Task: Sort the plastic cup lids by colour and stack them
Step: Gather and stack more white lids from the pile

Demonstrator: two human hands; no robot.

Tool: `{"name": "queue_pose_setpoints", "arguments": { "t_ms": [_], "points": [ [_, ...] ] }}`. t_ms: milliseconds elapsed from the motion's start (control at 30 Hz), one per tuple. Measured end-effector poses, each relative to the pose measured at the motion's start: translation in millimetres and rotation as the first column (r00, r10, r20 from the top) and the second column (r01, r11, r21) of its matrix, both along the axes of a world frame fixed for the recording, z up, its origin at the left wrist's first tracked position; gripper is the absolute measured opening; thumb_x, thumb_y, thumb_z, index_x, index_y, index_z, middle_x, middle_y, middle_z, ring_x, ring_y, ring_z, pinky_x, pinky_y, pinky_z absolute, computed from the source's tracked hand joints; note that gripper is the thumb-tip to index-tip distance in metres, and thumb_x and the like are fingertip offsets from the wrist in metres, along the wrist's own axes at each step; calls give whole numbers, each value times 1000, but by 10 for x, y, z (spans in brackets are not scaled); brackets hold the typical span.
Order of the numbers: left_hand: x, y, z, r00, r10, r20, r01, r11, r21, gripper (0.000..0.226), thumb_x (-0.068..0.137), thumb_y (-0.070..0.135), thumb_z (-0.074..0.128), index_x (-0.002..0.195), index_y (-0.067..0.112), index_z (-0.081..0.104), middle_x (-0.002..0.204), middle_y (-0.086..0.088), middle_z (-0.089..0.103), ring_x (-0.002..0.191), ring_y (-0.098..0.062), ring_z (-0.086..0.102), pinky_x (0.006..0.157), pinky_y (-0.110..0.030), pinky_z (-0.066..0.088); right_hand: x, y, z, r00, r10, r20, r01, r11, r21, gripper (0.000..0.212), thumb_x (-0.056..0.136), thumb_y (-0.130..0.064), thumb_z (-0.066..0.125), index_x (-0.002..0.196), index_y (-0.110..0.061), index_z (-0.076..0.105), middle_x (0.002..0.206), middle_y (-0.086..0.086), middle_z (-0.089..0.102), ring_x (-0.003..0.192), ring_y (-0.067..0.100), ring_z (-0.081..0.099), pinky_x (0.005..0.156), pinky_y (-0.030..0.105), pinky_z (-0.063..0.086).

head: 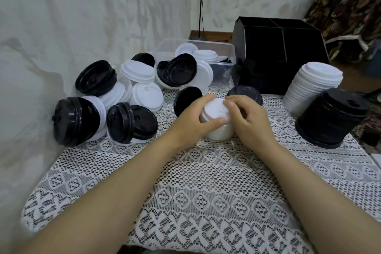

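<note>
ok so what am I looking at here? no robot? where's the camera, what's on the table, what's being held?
No robot here: a person works with bare hands. A single wide-angle camera on their head looks forward and down, which is why both forearms come in from the bottom edge. The left hand and right hand together grip a short stack of white lids on a table covered with a lace cloth. On the left lies an unsorted pile of black and white lids. On the right stand a tall white stack and a black stack. Behind are a clear tub holding more lids and a black divided box.
</note>
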State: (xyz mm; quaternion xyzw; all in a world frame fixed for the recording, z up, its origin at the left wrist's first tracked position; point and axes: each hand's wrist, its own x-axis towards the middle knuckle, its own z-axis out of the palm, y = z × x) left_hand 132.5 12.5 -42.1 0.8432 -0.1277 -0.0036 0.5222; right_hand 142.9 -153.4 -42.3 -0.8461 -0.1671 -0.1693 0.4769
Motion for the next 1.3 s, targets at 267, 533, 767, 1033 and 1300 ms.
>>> {"name": "queue_pose_setpoints", "arguments": {
  "t_ms": [267,533,767,1033,1300],
  "points": [
    [34,11,33,999,16,-32,-16,1000,-17,84,75,31,79,146,21,36,137,7,48,120,-7,48,89,-8,43,362,54,324,996,-79,-37,79,997,-10,22,94,-14,58,108,-11,74,98,-2,72,82,4,63,77,14,51],
    [43,20,-2,999,5,-54,-6,1000,-14,93,68,50,81,146,26,35,137,8,49,124,-10,49,102,-27,44,1023,384,543,994,-69,-86,42,957,-288,44,92,-24,66,129,-2,59,119,10,66,111,22,60,87,20,41],
    [67,9,2,999,11,-44,-11,1000,-7,93,62,54,75,144,29,38,134,10,51,121,-7,51,103,-33,46,1210,490,508,984,-130,-121,99,966,-239,41,83,-24,77,118,-7,64,98,7,61,93,19,58,89,36,50],
    [66,32,-6,999,19,-46,-20,1000,-16,89,67,47,81,144,29,39,137,10,49,124,-9,48,102,-28,44,1073,363,475,973,-25,-231,68,981,179,17,85,-2,71,100,-9,72,87,2,68,84,16,65,76,29,54],
    [61,28,5,999,3,-42,-4,999,-43,88,73,37,81,147,28,34,141,12,45,126,-8,45,103,-24,40,612,27,511,952,141,-270,85,728,680,18,95,-5,58,104,-14,70,97,4,74,88,15,69,72,29,57]
  ]
}}
